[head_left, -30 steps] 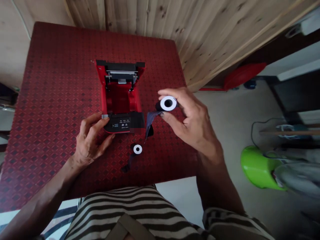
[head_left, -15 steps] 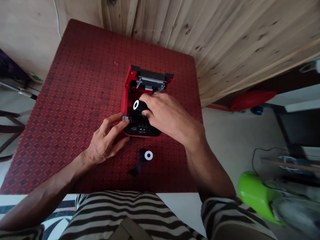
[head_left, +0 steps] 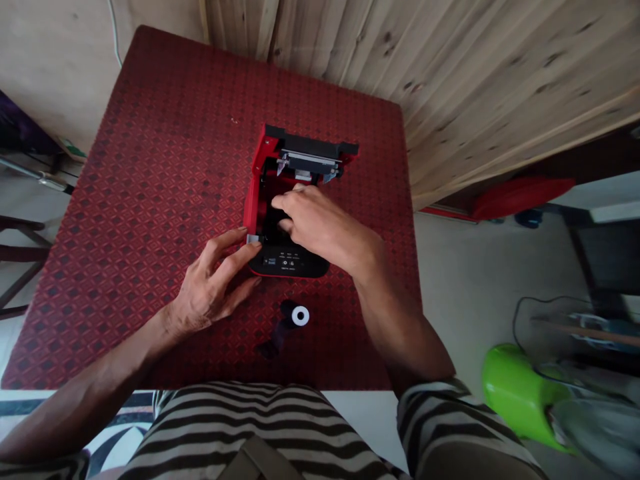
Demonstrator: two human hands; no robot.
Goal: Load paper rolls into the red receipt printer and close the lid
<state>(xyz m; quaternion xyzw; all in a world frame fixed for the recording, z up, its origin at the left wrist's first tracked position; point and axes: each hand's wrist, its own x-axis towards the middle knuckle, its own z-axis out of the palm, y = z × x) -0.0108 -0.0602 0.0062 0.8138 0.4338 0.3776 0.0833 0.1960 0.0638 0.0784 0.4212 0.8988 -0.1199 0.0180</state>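
- The red and black box-shaped plastic device (head_left: 251, 213) sits on the table straight ahead of me, its long axis running away from my body and its open bay (head_left: 265, 200) facing upward.
- Its hinged lid (head_left: 313, 148) stands raised at the far end, a metal-edged bar across its inner side; the black front panel (head_left: 285, 263) with small pale markings faces me.
- My right hand (head_left: 325, 230) is the one over the bay, entering from the right, with fingers bent and pointing left and down into it, across the device's long axis. The fingertips are partly hidden, so I cannot tell whether they hold anything.
- My left hand (head_left: 210, 280) is at the near left corner, fingers parted, one fingertip at the small light grey tab (head_left: 253, 239) and the thumb by the front edge. It grips nothing I can see.
- Nearer to me than the device, apart from both hands, is a small black roll with a white ring-shaped end (head_left: 293, 313). A dark loose strip (head_left: 271, 340) trails left; whether the roll stands or lies is unclear.
- Everything rests on the red diamond-patterned table (head_left: 175, 167), with a pale wood-plank wall (head_left: 400, 80) beyond and a bright green plastic bucket (head_left: 515, 393) to my right.
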